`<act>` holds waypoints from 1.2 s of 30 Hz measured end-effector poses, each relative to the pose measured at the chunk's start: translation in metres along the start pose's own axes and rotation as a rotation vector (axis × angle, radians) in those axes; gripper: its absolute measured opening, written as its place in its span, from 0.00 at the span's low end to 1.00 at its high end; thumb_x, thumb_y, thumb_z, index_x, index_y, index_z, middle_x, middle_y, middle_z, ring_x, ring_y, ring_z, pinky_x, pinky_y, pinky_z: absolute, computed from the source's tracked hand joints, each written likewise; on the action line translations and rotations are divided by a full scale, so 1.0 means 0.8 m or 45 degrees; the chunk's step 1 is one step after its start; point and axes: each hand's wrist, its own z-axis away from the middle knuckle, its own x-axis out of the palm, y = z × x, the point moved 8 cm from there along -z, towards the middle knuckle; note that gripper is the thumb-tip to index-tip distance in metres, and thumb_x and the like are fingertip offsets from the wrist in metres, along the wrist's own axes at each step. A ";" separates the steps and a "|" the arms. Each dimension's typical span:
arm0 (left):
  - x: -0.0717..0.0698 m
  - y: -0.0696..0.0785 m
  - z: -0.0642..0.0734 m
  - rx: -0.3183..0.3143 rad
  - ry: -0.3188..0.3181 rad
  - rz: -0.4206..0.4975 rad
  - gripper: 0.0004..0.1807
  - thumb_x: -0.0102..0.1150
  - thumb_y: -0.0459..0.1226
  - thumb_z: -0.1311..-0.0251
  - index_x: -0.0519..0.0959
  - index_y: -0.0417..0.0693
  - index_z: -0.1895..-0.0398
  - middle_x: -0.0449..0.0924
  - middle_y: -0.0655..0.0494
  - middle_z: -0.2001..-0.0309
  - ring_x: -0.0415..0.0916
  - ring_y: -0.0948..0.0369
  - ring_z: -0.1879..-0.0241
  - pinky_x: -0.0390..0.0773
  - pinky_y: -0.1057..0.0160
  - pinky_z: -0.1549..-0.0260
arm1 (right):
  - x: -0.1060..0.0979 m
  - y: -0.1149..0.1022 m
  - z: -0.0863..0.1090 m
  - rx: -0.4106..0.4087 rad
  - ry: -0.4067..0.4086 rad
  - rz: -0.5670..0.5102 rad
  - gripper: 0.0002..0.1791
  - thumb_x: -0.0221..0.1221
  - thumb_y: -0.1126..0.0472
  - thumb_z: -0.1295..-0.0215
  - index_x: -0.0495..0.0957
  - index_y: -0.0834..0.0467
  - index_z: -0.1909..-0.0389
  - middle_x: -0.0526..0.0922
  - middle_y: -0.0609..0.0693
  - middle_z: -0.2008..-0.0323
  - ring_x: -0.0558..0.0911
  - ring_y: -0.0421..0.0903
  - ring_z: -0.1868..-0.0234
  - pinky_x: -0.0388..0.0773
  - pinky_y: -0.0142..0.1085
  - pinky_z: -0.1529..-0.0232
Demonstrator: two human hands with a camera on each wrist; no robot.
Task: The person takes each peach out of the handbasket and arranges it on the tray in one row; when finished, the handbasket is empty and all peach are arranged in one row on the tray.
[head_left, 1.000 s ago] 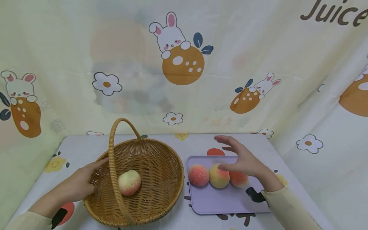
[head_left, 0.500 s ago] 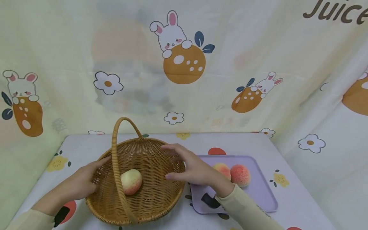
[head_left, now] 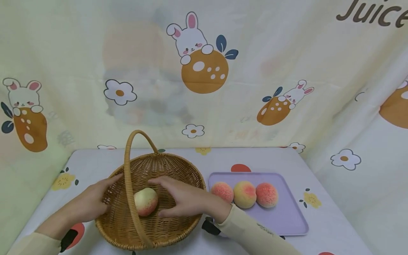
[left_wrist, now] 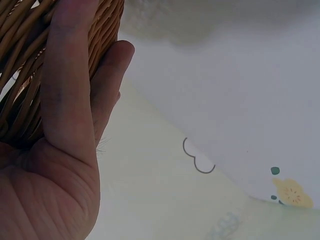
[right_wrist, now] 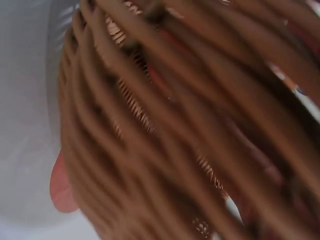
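A brown wicker basket (head_left: 178,226) with an arched handle (head_left: 128,170) stands on the left of the table. Inside it, partly behind the handle, lies a pale yellow and red peach (head_left: 147,201). At the basket's left rim my left hand (head_left: 87,203) holds on; in the left wrist view, fingers (left_wrist: 70,90) lie along the woven wall. My right hand (head_left: 183,196) reaches over the right rim into the basket, thumb and index finger spread apart beside the peach. A gap shows between them and the fruit. Blurred wicker fills most of the right wrist view.
A lilac tray (head_left: 280,223) sits right of the basket, under my right forearm's far side. On it, in a row, are a red peach (head_left: 222,191), a yellow-red peach (head_left: 244,194) and another red peach (head_left: 267,195). A patterned curtain (head_left: 242,106) hangs behind the table.
My right hand has swung left from above the tray, over the basket's right rim, to beside the peach inside. The left hand stays at the basket's rim.
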 end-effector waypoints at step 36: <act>0.002 -0.002 0.001 0.014 0.016 -0.018 0.53 0.63 0.19 0.61 0.57 0.33 0.23 0.60 0.26 0.29 0.58 0.29 0.32 0.71 0.34 0.45 | 0.024 -0.004 -0.017 0.004 -0.027 0.504 0.29 0.64 0.52 0.35 0.74 0.54 0.34 0.77 0.42 0.36 0.74 0.34 0.38 0.70 0.30 0.40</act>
